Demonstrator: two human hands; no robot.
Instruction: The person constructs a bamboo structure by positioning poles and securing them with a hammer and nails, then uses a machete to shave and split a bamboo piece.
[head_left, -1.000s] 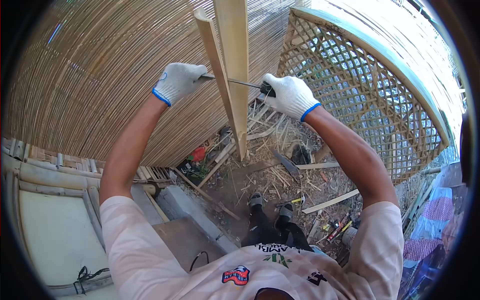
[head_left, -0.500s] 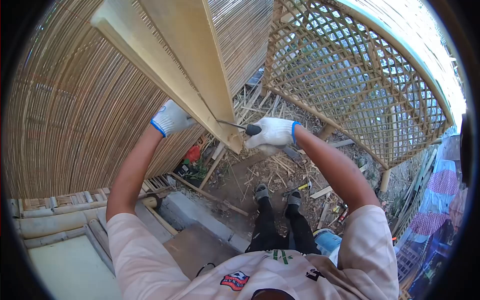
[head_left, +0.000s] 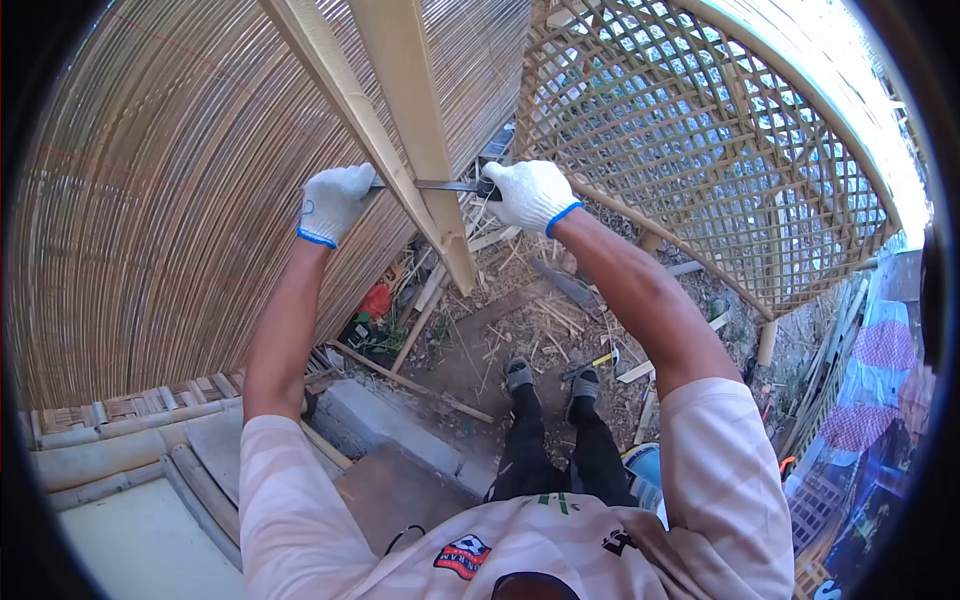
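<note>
A metal blade (head_left: 446,185) lies across two long pale strips, which look like split bamboo and reach in from the top. My left hand (head_left: 336,203), in a white glove with a blue cuff, is closed around the blade's left end, beside the nearer strip (head_left: 345,95). On the right, my right hand (head_left: 532,196), gloved the same way, grips the black handle (head_left: 488,189). The wider strip (head_left: 408,75) runs behind the blade, and both strips come together near their lower end.
A slatted bamboo wall (head_left: 170,230) rises on the left, a bamboo lattice panel (head_left: 690,150) on the right. Wood scraps and a hammer-like tool (head_left: 604,358) litter the ground by my feet. A concrete ledge (head_left: 395,425) and a blue bucket (head_left: 645,465) are close to my body.
Both hands have moved up with the blade, which now sits higher along the strips. The strips have shifted and look narrower from here.
</note>
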